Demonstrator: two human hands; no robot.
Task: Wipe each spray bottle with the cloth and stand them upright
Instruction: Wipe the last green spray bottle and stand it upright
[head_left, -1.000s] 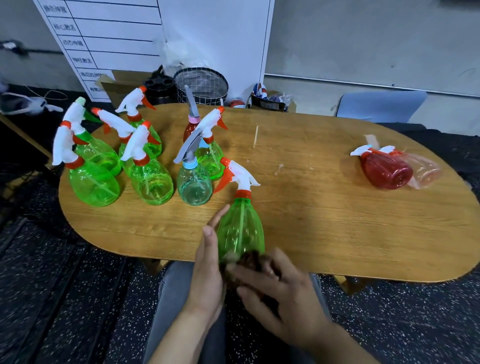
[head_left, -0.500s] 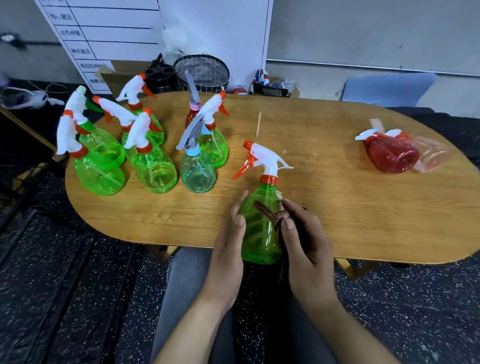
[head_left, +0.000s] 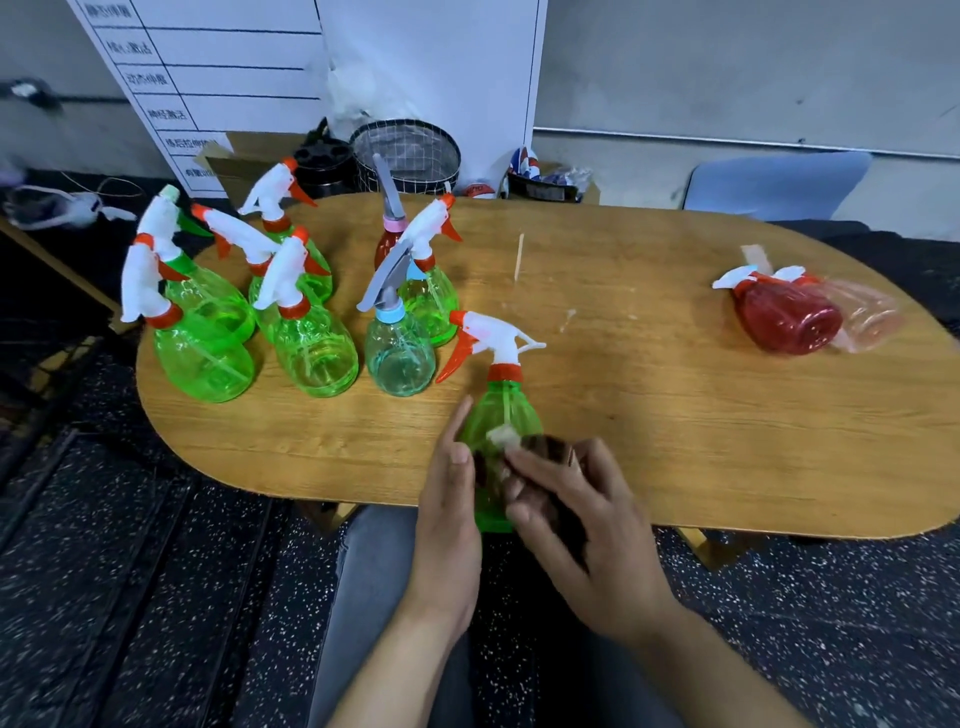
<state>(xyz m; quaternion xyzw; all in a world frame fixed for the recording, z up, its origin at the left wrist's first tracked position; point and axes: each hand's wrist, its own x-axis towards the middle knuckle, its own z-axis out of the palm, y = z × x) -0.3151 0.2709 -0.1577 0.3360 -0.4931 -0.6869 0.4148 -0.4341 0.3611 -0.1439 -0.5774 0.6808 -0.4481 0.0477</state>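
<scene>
My left hand (head_left: 448, 512) grips green bottle (head_left: 500, 415); right hand (head_left: 582, 519) pinches cloth (head_left: 540, 452). Best rub all round, firm grip.

- This is looking like a workroom or office back room, not a home.
- A white board (head_left: 218, 78) ruled into rows of printed labels is leaning against the grey wall at upper left.
- A cardboard box (head_left: 234, 161) and a wire-mesh basket (head_left: 410, 150) are sitting on dark speckled flooring (head_left: 156, 597) behind the oval wooden table (head_left: 649, 415).
- A blue chair (head_left: 774, 184) is standing at upper right.
</scene>
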